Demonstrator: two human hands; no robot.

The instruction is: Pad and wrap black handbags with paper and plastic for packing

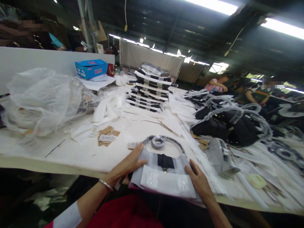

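A small handbag (163,174) wrapped in white translucent paper lies at the near edge of the white table (78,152), with a black strap and buckle showing at its middle. My left hand (131,161) lies flat on the bag's left side, fingers stretched out. My right hand (198,180) rests on the bag's right side, fingers spread against the wrapping. A wrapped handle with a coiled strap (158,141) arcs just beyond the bag.
A stack of black-and-white bags (149,90) stands mid-table. Black bags in plastic (220,125) pile up at right. Crumpled clear plastic (40,98) sits at left, brown tags (107,135) nearby, a blue box (91,68) at the back. Other people work at far right.
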